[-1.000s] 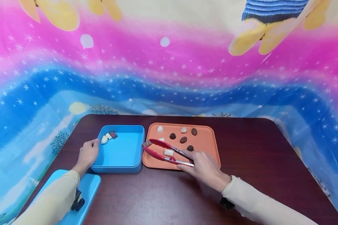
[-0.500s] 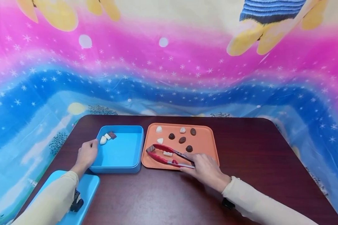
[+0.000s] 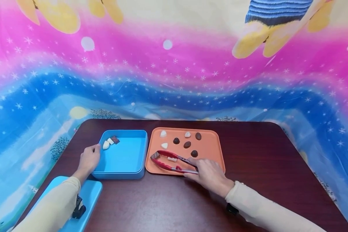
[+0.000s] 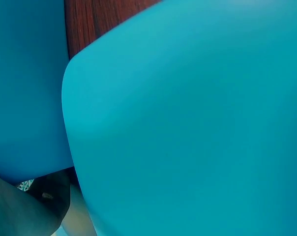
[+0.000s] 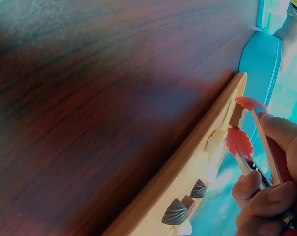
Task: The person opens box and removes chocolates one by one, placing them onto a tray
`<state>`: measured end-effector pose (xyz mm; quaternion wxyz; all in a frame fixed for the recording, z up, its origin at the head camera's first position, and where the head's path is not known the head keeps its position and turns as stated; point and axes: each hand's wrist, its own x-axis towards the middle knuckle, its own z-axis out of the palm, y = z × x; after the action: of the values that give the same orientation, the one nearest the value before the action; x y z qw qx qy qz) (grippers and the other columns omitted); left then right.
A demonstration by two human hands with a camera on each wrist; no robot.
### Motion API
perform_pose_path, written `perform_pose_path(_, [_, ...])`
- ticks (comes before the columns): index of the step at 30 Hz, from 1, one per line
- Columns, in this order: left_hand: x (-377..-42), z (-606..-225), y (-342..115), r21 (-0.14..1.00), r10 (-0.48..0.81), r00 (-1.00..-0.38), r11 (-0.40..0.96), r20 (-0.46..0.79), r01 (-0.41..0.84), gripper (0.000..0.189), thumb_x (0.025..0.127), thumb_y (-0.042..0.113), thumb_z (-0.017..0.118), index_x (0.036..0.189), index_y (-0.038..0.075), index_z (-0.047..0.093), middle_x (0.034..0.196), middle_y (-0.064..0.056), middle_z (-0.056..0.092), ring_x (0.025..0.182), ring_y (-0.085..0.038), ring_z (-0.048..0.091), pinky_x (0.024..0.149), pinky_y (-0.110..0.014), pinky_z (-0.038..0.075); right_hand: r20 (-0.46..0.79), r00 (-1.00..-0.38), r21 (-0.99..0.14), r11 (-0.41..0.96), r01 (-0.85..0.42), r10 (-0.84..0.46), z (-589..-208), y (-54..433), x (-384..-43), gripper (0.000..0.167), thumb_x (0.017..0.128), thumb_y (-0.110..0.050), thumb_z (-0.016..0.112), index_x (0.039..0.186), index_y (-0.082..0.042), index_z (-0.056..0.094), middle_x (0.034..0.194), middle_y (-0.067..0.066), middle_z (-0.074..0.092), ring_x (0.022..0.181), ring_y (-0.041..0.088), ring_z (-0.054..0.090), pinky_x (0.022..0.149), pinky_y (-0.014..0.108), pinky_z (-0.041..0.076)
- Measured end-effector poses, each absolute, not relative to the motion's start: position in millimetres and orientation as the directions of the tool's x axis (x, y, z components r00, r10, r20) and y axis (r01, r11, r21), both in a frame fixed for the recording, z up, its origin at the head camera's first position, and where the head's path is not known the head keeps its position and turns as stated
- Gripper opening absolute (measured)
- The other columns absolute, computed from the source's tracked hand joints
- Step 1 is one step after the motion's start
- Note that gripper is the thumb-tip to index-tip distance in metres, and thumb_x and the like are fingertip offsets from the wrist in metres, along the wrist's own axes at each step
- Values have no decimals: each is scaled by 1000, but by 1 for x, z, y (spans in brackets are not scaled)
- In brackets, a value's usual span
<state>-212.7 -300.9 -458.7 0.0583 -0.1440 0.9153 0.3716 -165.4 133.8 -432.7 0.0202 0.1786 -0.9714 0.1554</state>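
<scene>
texts: none legible | labels: none legible | brands: none legible | numbers: none legible | signs: none legible

Left sleeve (image 3: 49, 206) and right sleeve (image 3: 266, 206): long, cream, lightly creased; cuffs (image 3: 74, 181) ending near wrists. Chunky black device (image 3: 79, 208) beside left sleeve, black block (image 3: 232, 209) under right cuff. Both hands (image 3: 89, 159) bare.

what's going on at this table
A person's right grip holds tongs with a brown piece in them, at the left side of the tray; whether it touches the tray is hard to tell. The left grip holds the left edge of the open box. In its far left corner sit two white pieces and one dark square. Other pieces lie on the tray. The lid is off, beneath the left sleeve.
</scene>
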Motion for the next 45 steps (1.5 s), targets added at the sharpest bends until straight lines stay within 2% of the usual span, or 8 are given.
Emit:
perform_pose_path(4, [-211,-460,-302,662,-220,-952,685,-212,-305,71,110,45,13,155,-7,25,155,-37,33,141,-55,34,114,-69,31,95,-937,-303,887,-348,-335,-431,133,-166,57,80,-58,80,123,-22,73,58,-10,42,52,8,38,46,25,28])
perform_pose_path(22, [-207,-465,-301,659,-224,-946,680,-232,-323,71,110,45,13,156,-7,24,156,-37,30,143,-55,32,115,-69,29,107,-959,-393,875,-283,-262,-421,138,-169,76,73,-60,84,133,-17,66,64,-5,53,56,12,42,49,27,29])
perform_pose_path(28, [-209,-464,-298,660,-222,-948,680,-229,-319,71,110,46,13,157,-5,23,157,-36,30,144,-55,31,115,-69,29,143,-956,-405,866,-292,-256,-416,138,-174,52,74,-61,83,102,-21,66,59,-7,43,52,11,37,46,26,24])
perform_pose_path(32, [-209,-464,-299,661,-230,-946,678,-227,-323,71,109,47,13,157,-6,23,157,-37,30,144,-56,31,115,-69,30,164,-957,-425,858,-289,-241,-410,132,-175,48,73,-61,83,88,-22,60,60,-8,45,52,10,39,45,25,26])
perform_pose_path(35, [-209,-463,-299,661,-233,-946,677,-224,-323,72,109,47,13,157,-6,23,157,-37,30,144,-56,30,115,-69,29,172,-956,-439,850,-291,-238,-408,125,-174,50,74,-62,82,95,-22,63,61,-7,44,52,10,37,45,26,25])
perform_pose_path(39, [-209,-462,-300,661,-228,-946,677,-229,-323,73,109,48,12,157,-6,22,157,-37,28,145,-56,29,115,-70,28,164,-956,-463,837,-291,-242,-409,113,-172,63,74,-61,83,119,-20,68,62,-7,42,52,9,36,45,26,24])
perform_pose_path(42, [-210,-461,-299,661,-226,-948,679,-226,-319,73,109,48,12,157,-6,22,157,-37,28,144,-56,29,115,-70,28,160,-953,-473,827,-304,-258,-412,104,-171,75,75,-62,81,134,-20,65,62,-7,42,52,8,36,44,25,24])
perform_pose_path(45, [-211,-459,-298,661,-224,-950,681,-219,-313,73,109,47,12,156,-7,23,157,-37,30,143,-56,31,115,-70,29,170,-944,-475,815,-331,-284,-414,96,-172,78,76,-64,80,140,-23,61,60,-9,42,49,6,35,43,24,24])
